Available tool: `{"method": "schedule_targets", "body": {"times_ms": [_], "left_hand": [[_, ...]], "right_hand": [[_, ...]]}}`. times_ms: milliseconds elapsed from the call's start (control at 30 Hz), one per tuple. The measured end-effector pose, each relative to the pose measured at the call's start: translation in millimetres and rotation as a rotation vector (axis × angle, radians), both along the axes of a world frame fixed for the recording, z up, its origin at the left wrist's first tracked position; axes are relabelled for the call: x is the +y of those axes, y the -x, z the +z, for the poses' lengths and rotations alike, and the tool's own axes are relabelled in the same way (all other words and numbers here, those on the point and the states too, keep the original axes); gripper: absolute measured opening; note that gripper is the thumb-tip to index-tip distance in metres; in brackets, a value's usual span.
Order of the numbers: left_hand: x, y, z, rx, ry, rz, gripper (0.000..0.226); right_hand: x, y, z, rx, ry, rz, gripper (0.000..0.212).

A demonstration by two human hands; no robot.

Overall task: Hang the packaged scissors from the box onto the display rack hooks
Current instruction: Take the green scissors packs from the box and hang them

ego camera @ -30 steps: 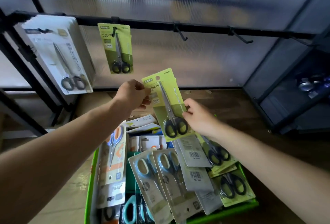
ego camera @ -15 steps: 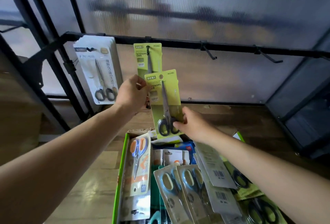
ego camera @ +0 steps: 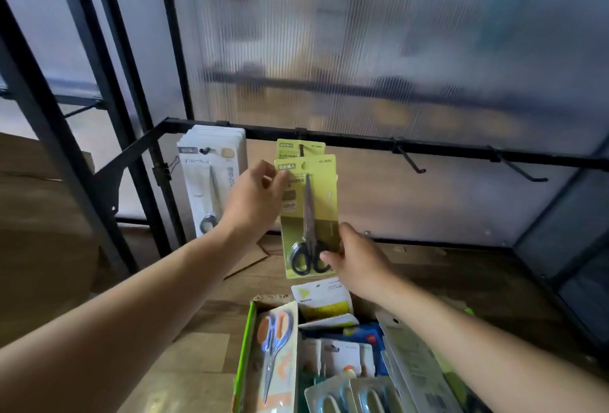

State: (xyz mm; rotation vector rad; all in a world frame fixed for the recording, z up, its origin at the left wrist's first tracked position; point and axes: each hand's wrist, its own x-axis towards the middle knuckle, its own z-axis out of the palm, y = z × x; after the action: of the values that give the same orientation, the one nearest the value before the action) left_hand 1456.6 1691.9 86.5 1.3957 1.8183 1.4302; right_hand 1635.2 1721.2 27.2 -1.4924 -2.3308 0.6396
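Note:
I hold a green-carded pack of black-handled scissors (ego camera: 309, 215) upright in front of the black rack rail (ego camera: 362, 142). My left hand (ego camera: 253, 201) pinches its upper left edge and my right hand (ego camera: 359, 261) grips its lower right corner. Its top overlaps an identical green pack (ego camera: 300, 148) hanging on a hook behind it. The green-edged box (ego camera: 245, 340) below holds several more scissor packs, among them one with an orange-and-blue pair (ego camera: 273, 343).
A thick stack of white scissor packs (ego camera: 214, 182) hangs at the rail's left end. Two bare hooks (ego camera: 408, 158) (ego camera: 520, 168) stick out to the right. Black frame posts (ego camera: 108, 89) rise on the left and a dark shelf unit (ego camera: 566, 248) stands on the right.
Both hands have carried the green pack up to the rail until it overlaps the hanging green pack. The view has tilted upward, so the box sits lower in frame.

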Motion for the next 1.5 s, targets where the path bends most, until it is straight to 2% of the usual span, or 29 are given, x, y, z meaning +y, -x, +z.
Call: {"method": "schedule_targets", "body": {"times_ms": [333,433,633,833,1067,1367,1500], "left_hand": [[27.4,11.0,8.1,0.124,0.103,0.08,0.024],[36.1,14.7,7.9,0.104,0.141,0.072,0.025],[32.6,14.6,-1.8,0.187,0.108,0.071,0.026],[46.4,17.1,-4.2,0.203,0.156,0.088,0.025],[72.5,17.3,0.9,0.196,0.213,0.158,0.023],[86.2,17.7,-10.0,0.211,0.228,0.166,0.028],[76.5,11.2,-22.0,0.247,0.305,0.124,0.042]], "right_hand": [[14.1,23.8,-7.0,0.101,0.048,-0.031,0.017],[15.3,28.6,-6.8,0.093,0.041,-0.022,0.02],[14.9,31.0,-18.8,0.101,0.111,-0.007,0.014],[27.9,30.2,-20.3,0.096,0.097,-0.039,0.018],[52.2,38.2,-21.4,0.192,0.015,-0.108,0.026],[70.7,50.6,-30.5,0.076,-0.018,-0.148,0.032],[67.9,36.9,-32.8,-0.042,0.035,-0.152,0.036]]}}
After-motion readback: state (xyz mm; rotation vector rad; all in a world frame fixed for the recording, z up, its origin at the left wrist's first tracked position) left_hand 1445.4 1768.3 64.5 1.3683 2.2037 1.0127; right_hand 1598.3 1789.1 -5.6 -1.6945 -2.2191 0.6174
